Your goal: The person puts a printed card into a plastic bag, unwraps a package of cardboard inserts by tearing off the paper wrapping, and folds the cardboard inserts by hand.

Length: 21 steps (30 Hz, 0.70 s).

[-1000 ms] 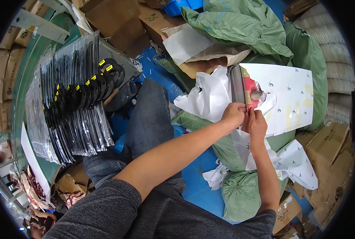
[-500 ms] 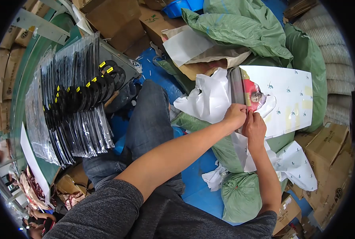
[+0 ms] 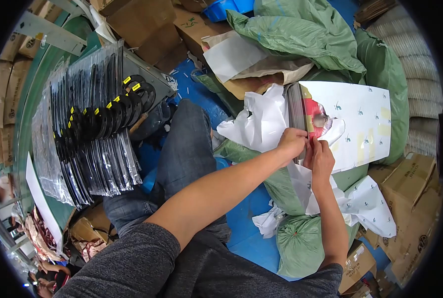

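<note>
A stack of thin sheets (image 3: 296, 107) stands on its side at the right, its edges facing left. Its front sheet is a red printed picture (image 3: 315, 111), partly covered by white backing paper (image 3: 363, 124) with small green marks. My left hand (image 3: 293, 143) is closed at the near edge of the stack, fingertips on the sheet edges. Right beside it, my right hand (image 3: 322, 158) pinches at the lower corner of the red picture; what lies between its fingertips is too small to make out. Crumpled white paper (image 3: 261, 119) lies left of the stack.
Black hangers in clear plastic sleeves (image 3: 97, 121) fill a green-topped table at the left. Green sacks (image 3: 301, 243) lie around the stack. Cardboard boxes (image 3: 410, 184) are at the right, with others at the top. Torn paper (image 3: 268, 220) lies on the blue floor (image 3: 251, 248).
My right hand's fingers and wrist have shifted slightly at the picture's corner. My left hand has stayed at the stack's edge.
</note>
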Available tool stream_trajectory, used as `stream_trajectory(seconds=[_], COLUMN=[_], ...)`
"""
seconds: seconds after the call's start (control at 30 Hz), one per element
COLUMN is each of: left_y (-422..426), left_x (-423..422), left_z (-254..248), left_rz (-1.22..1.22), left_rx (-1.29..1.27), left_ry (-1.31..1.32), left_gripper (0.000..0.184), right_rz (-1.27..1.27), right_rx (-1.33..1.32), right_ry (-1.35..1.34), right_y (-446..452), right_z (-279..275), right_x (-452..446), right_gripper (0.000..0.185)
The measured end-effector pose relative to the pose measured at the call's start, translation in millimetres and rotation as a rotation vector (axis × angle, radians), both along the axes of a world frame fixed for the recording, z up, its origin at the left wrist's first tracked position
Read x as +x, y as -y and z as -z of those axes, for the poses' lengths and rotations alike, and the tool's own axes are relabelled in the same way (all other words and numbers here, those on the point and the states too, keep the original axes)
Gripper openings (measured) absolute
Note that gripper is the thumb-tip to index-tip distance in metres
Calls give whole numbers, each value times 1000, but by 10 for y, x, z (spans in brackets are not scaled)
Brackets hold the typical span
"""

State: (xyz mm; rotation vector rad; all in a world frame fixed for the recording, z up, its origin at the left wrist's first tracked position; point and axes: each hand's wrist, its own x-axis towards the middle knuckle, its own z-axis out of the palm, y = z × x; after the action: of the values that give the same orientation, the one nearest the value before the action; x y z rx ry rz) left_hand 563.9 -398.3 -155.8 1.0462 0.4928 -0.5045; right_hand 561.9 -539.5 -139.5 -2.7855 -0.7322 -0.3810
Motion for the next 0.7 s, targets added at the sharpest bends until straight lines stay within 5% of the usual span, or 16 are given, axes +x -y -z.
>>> stream_trajectory(seconds=[0.7], left_y=[-5], left_x=[40], left_z=[50], left_rz=[-33], left_rx=[84], left_ry=[15], left_gripper=[22], right_rz=[-64], right_rx=[-104], right_ry=[87], right_y=[-21], right_z=[-69], right_x=[-4], right_gripper=[21])
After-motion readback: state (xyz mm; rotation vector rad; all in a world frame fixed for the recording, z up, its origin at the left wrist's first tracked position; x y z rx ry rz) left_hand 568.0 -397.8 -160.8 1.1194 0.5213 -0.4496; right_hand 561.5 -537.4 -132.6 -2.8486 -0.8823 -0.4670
